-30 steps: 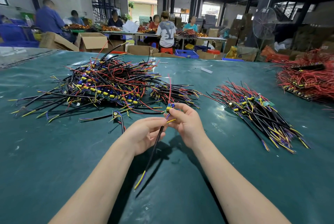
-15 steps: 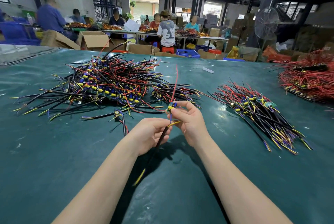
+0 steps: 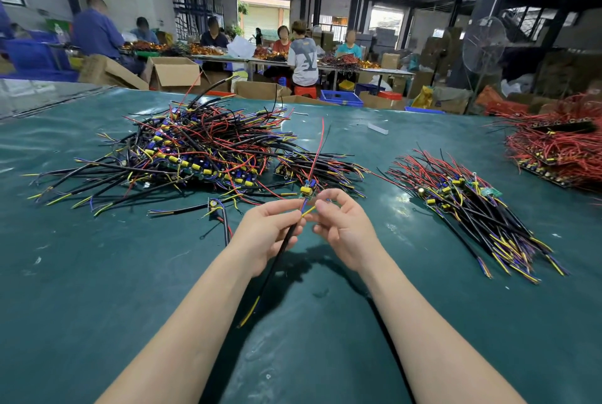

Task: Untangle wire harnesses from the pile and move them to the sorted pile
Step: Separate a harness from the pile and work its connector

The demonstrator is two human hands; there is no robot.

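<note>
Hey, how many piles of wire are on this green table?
4: a big tangled multicoloured pile at left, a small clump beside it, a combed multicoloured sorted pile centre-right, and a mostly red pile at the far right edge, partly cut off.

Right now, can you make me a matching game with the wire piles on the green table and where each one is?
Things:
1. tangled pile
2. sorted pile
3. held harness
4. red wire heap

Places:
A. between the left hand and right hand
B. far right edge of the table
C. left of the hands, farther back
D. right of the hands, wires lying mostly the same way

Pairs: 1-C, 2-D, 3-A, 4-B
</note>
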